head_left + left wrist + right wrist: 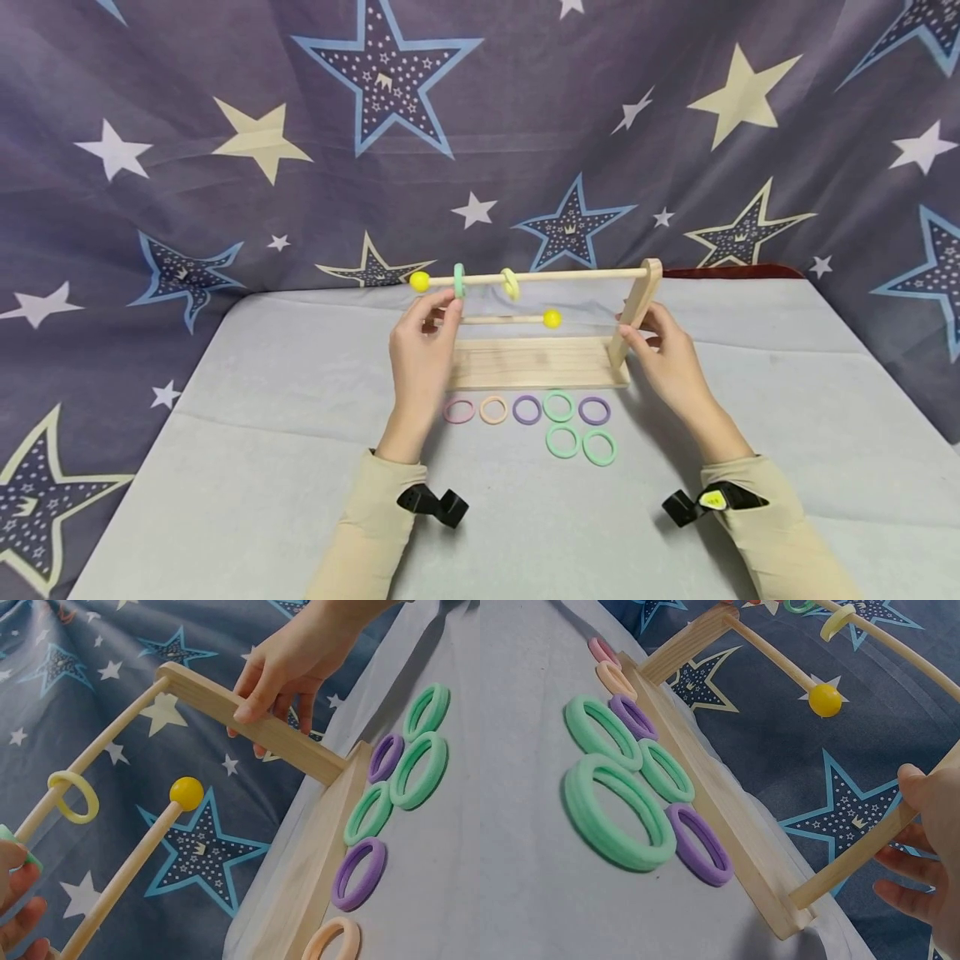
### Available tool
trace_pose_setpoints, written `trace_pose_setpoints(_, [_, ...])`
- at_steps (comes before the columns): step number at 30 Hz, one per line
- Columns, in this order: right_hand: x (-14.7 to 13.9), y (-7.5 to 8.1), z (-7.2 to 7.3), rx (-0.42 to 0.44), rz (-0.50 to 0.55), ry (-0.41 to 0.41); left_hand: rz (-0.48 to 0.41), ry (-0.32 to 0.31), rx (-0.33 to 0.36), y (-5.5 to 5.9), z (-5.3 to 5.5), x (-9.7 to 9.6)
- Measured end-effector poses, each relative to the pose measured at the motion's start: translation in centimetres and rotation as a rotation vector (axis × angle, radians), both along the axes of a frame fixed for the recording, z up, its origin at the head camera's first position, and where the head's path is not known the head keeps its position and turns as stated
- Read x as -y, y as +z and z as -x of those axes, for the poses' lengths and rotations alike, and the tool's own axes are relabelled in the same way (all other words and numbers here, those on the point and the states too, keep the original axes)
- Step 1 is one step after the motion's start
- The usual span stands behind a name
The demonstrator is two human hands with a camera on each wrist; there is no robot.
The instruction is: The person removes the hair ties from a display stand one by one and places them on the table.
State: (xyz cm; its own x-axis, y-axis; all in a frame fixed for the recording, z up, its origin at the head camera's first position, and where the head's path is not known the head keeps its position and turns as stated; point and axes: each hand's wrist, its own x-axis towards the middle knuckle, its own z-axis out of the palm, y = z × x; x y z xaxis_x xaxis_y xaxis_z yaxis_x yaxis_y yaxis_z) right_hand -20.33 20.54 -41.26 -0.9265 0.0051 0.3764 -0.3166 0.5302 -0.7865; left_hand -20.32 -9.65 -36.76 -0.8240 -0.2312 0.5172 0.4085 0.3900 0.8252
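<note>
A wooden stand has a long base [540, 367], an upper rod [577, 275] and a shorter lower rod [504, 320], each tipped with a yellow ball. With thumb and fingers my left hand [422, 354] pinches a green hair tie [459, 279], which hangs round the upper rod near its left ball [420, 282]. Farther right on that rod hangs a yellow hair tie [73, 797]. My right hand [672, 358] grips the right upright [859, 855], thumb on the near side. In the head view my left hand hides the stand's left upright; the right wrist view shows it [682, 649].
Several loose hair ties lie on the grey cloth in front of the base: pink [459, 410], peach [493, 410], purple [527, 409] and green [600, 447]. A star-patterned curtain [480, 108] hangs behind the table [247, 500].
</note>
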Motion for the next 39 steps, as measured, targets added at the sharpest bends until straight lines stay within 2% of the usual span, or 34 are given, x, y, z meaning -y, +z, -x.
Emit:
trace_pose_setpoints(4, [0.0,0.0,0.0,0.0,0.005,0.001,0.028,0.01,0.0,0.1,0.1,0.3])
trace_pose_setpoints(10, [0.0,0.0,0.0,0.006,0.022,0.01,0.162,0.039,-0.038,-0.1,0.3,1.0])
trace_pose_setpoints(16, [0.1,0.0,0.0,0.008,0.014,0.008,0.223,0.009,-0.084,0.2,0.6,2.1])
trace_pose_setpoints(22, [0.0,-0.1,0.2,0.005,0.005,0.002,0.278,-0.014,-0.091,0.3,0.8,3.1])
trace_pose_setpoints(31, [0.1,0.0,0.1,0.001,0.022,0.009,0.304,-0.061,-0.071,0.4,0.8,4.3])
trace_pose_setpoints(39, [0.1,0.0,0.0,0.003,0.019,0.008,0.284,-0.075,-0.064,0.5,0.8,5.3])
